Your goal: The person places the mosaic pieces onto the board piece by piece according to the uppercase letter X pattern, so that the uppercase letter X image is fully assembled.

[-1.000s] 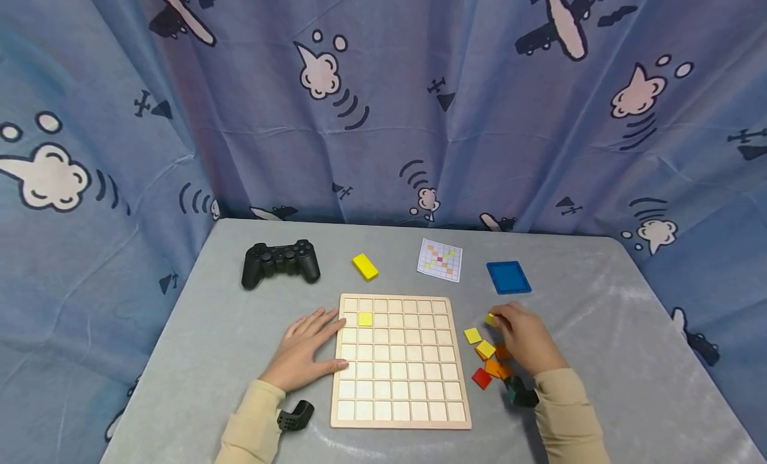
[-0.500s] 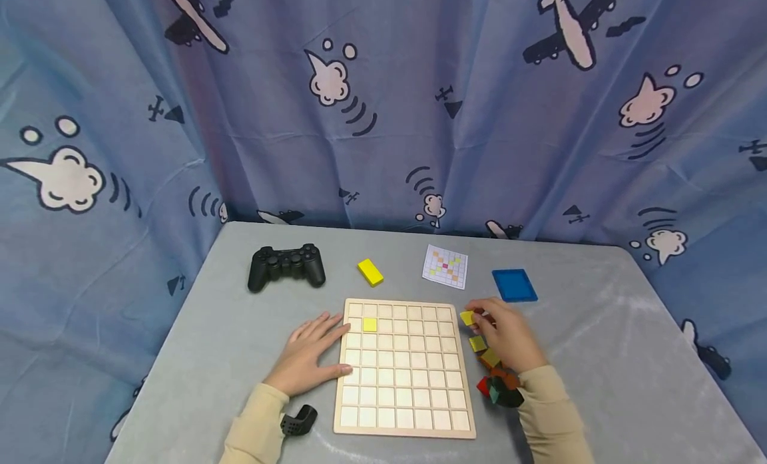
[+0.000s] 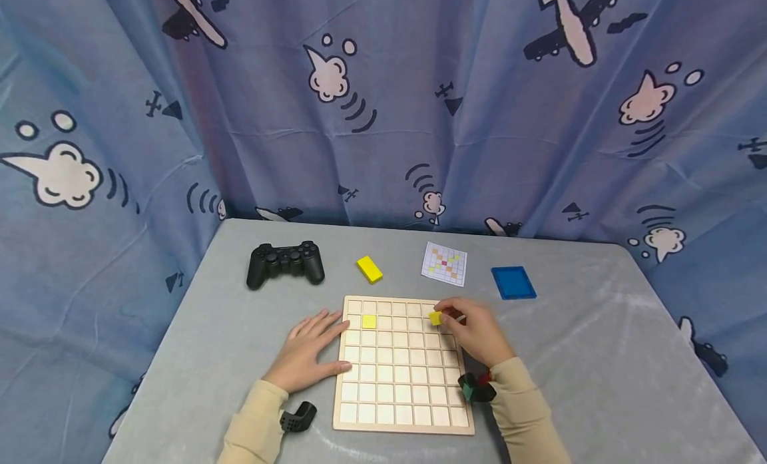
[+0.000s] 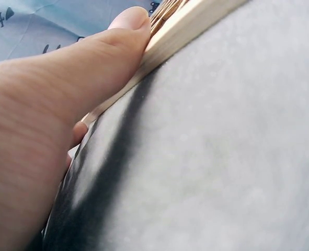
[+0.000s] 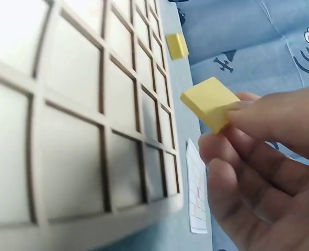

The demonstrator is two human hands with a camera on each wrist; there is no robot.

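A wooden grid board (image 3: pixel 385 357) lies flat on the table. One yellow tile (image 3: pixel 369 321) sits in a square near its upper left corner. My left hand (image 3: pixel 309 354) rests along the board's left side, fingers spread and fairly straight, with the thumb on the edge in the left wrist view. My right hand (image 3: pixel 476 331) pinches another yellow tile (image 5: pixel 210 102) between thumb and fingers over the board's upper right part. In the head view, a bit of red tile (image 3: pixel 484 379) shows beside the right wrist; the other loose tiles are hidden behind the arm.
Behind the board, a black game controller (image 3: pixel 285 264), a yellow block (image 3: pixel 369 269), a printed pattern card (image 3: pixel 444 263) and a blue tray (image 3: pixel 513 282) lie in a row. A patterned blue curtain (image 3: pixel 383 118) hangs at the table's far edge.
My right hand has lifted the yellow tile from the loose pile and carried it left over the board. My left hand has stayed at the board's left edge.
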